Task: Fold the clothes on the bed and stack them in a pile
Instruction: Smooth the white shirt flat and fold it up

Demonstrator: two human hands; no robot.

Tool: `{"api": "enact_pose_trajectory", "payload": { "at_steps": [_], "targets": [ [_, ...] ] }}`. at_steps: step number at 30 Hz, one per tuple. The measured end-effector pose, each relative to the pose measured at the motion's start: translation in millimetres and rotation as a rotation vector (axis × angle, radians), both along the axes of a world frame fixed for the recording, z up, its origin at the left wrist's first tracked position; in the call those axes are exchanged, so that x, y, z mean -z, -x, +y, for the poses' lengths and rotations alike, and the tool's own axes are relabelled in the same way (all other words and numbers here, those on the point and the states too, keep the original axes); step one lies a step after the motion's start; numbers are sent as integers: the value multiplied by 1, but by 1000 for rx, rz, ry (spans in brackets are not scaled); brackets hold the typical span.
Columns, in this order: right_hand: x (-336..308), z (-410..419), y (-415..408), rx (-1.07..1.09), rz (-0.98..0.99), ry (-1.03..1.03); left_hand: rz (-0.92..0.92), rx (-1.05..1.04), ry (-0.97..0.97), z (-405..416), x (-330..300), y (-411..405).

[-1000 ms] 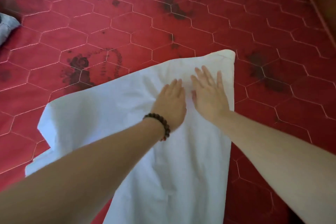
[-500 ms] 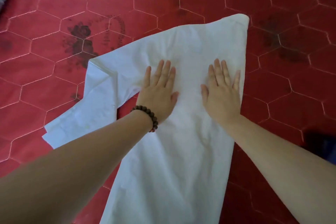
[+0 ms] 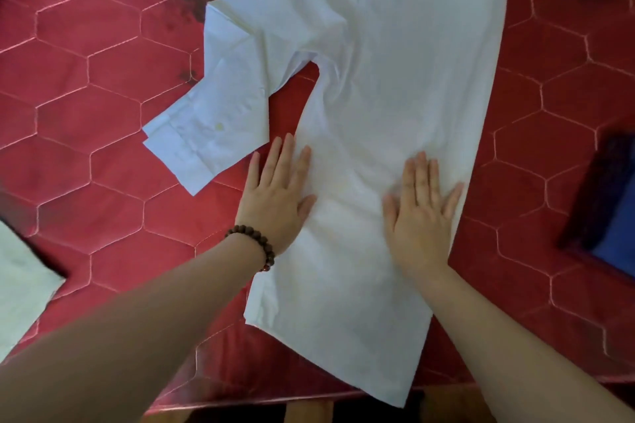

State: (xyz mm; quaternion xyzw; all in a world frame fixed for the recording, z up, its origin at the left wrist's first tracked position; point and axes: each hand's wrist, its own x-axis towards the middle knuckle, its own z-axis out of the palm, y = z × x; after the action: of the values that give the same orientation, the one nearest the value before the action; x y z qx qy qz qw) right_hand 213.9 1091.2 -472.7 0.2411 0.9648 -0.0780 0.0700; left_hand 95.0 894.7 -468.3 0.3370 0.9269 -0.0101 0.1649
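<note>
— While my two hands lie on it, can you tell me where the shirt is?

— Yes. The white shirt (image 3: 395, 79) lies flat on the red bedcover (image 3: 103, 79), folded long, and it runs from the near edge of the bed up to the top of the view. One sleeve (image 3: 220, 106) sticks out to the left side, bent down, and its cuff points toward me.

— And your hands, how are they?

— My left hand (image 3: 278, 199) is flat, the fingers straight and a little spread. It presses on the left edge of the shirt body, just below the cuff; the outer fingers seem to lie partly on the bedcover. On this wrist I wear a bracelet (image 3: 254, 245) of brown beads. My right hand (image 3: 421, 216) is also flat and wide, the palm down on the cloth, near the right edge of the shirt. Neither hand grips anything; they only press.

— What else is on the bed?

— At the right side there is a dark blue garment (image 3: 611, 216), well apart from the shirt. At the left edge I see a corner of a pale cloth (image 3: 24, 288); what it is I cannot tell. The bedcover has a stitched pattern of hexagons and some dark flowers.
</note>
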Motion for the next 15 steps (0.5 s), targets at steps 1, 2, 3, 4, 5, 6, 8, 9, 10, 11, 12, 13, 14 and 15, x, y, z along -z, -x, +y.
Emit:
{"api": "enact_pose_trajectory", "payload": {
  "at_steps": [1,2,3,4,5,6,8,9,10,11,12,13,14,15],
  "targets": [
    [0,-22,-8,-57,23,18,-13,77,-15,-2,0,-13],
    [2,-44,-17,-129,39,37,-29,159,-27,-5,1,-27],
    [3,-63,-26,-197,40,52,-47,224,-27,-12,3,-40],
    [5,-78,-35,-238,24,57,-57,261,-10,-21,4,-49],
    [8,-86,-46,-239,2,52,-56,273,14,-31,6,-55],
    [10,-87,-58,-198,-18,44,-50,267,34,-42,7,-59],
    [11,-81,-89,-34,-62,33,-33,245,54,-62,9,-62],
    [10,-77,-106,46,-88,32,-27,242,64,-70,9,-62],
    [8,-75,-123,105,-113,31,-23,241,74,-77,9,-62],
    [5,-75,-137,150,-137,28,-23,241,82,-83,9,-63],
    [0,-76,-149,183,-160,21,-26,238,83,-87,8,-64],
    [-4,-78,-157,210,-183,12,-29,229,82,-90,6,-66],
    [-8,-80,-161,234,-201,9,-24,217,82,-91,4,-67],
    [-11,-84,-161,253,-207,9,-9,211,79,-91,1,-69]
  ]
}}
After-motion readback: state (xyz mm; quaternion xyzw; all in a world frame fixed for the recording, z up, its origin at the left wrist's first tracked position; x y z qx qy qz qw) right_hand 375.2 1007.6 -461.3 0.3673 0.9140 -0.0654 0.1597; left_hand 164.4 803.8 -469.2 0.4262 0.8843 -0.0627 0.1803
